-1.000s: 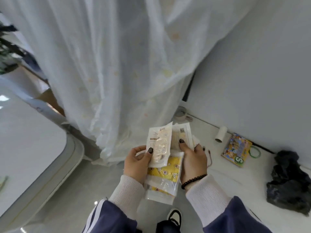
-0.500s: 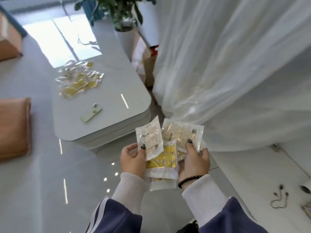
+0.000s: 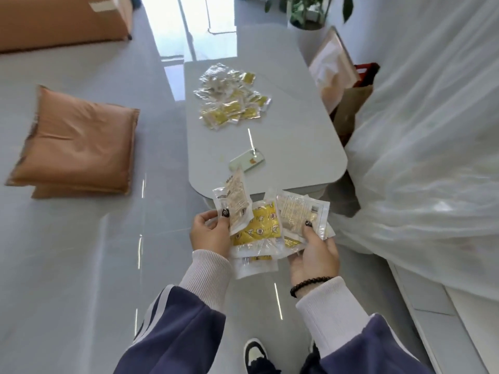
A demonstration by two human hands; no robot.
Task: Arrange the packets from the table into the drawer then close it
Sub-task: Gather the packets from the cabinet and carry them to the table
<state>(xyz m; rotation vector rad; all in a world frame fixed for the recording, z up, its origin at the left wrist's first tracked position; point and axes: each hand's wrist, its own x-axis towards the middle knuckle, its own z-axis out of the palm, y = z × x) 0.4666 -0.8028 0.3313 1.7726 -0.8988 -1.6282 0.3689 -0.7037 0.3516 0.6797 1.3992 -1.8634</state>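
Turning away from the curtain and the white ledge, my view now takes in the whole low table (image 3: 270, 147), which a second ago was only an edge at my left and half a second ago lay off to the side. My hands have stayed together in front of me with the same fan of packets, so nothing has been put down or picked up; only my facing has changed.

My left hand (image 3: 212, 233) pinches a pale packet (image 3: 236, 205), thumb on its front and the other fingers curled behind. My right hand (image 3: 314, 248) grips a second pale packet (image 3: 299, 211) the same way, thumb pressed near its lower edge. Between my two thumbs sits a yellow packet (image 3: 256, 225), overlapped by both pale ones, and more packets (image 3: 255, 267) hang below it, just under my left wrist. I cannot tell how many are in the stack.

Beyond my fingertips, well apart from them, the remaining heap of packets (image 3: 232, 99) lies on the far half of the table. A phone (image 3: 247, 163) lies nearer, just past the top of the packet in my left hand.

No drawer shows anywhere, so I judge that I am still gathering: facing the table suggests another collection before anything goes into the drawer.
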